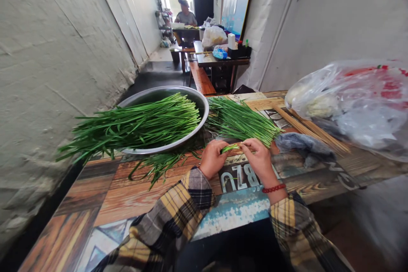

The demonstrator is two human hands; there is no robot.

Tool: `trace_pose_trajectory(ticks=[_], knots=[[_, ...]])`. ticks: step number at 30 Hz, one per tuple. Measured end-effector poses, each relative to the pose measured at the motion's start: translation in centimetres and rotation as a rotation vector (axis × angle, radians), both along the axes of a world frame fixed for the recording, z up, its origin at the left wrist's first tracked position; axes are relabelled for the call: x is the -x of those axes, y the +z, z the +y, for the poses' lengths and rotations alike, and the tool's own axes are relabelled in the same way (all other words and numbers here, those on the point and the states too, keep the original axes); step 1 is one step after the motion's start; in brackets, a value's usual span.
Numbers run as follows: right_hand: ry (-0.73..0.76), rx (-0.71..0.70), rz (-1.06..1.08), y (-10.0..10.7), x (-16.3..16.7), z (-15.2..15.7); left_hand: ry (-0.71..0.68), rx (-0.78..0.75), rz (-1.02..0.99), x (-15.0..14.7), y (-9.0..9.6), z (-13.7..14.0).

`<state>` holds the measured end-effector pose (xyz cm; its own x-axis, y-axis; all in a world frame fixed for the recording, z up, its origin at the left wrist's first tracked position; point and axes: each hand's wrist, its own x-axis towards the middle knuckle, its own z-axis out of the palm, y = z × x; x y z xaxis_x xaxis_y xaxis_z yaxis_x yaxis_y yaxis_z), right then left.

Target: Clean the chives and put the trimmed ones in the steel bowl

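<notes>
My left hand (213, 158) is closed round a few garlic chives (230, 148), their pale ends sticking out to the right. At those ends the thumb and fingers of my right hand (257, 157) pinch together; a red bead bracelet circles that wrist. Just beyond my hands a pile of garlic chives (244, 121) lies on the table. To the left, a large metal basin (206, 112) holds a thick bundle of chives (149, 121), leaves hanging over its rim. Loose leaves (159, 165) lie in front of the basin.
Right of the pile are a grey cloth (302, 144), several wooden chopsticks (307, 127) and a big clear plastic bag (353, 102). The patterned table (124, 197) stands between two walls. Farther off, a person (185, 15) sits behind another table (210, 59) with bags on it.
</notes>
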<state>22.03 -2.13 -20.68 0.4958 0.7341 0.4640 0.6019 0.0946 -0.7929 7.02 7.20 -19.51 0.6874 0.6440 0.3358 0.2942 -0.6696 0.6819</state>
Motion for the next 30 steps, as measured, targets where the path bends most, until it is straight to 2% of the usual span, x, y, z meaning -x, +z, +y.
trace_pose_trajectory(ticks=[2,5,7,11,15,21,25,27,30], knots=[[-0.042,-0.007,0.092,-0.3,-0.2,0.0,-0.004,-0.013,0.012,0.0,0.1,0.0],[-0.183,-0.056,0.264,-1.0,-0.7,-0.1,0.012,-0.028,0.009,0.0,0.0,0.0],[-0.221,-0.071,0.265,-1.2,-1.0,-0.2,0.029,-0.028,-0.002,0.1,-0.1,0.1],[-0.189,-0.004,0.128,-0.8,-0.8,-0.2,0.026,-0.025,0.001,0.1,-0.2,0.2],[-0.093,0.056,0.077,-0.4,-0.4,-0.1,0.016,-0.032,0.029,0.2,0.2,0.1],[-0.105,0.018,-0.086,0.2,0.1,-0.1,0.067,-0.223,0.188,0.4,1.3,-0.9],[-0.014,0.012,-0.078,0.6,0.4,-0.2,0.034,-0.303,0.192,0.3,1.1,-1.2],[-0.035,0.029,0.001,0.5,0.1,-0.2,0.007,-0.26,0.117,0.1,0.8,-0.9],[-0.182,0.014,0.099,-0.2,-0.8,-0.2,0.03,-0.075,-0.082,-0.1,0.3,-0.1]])
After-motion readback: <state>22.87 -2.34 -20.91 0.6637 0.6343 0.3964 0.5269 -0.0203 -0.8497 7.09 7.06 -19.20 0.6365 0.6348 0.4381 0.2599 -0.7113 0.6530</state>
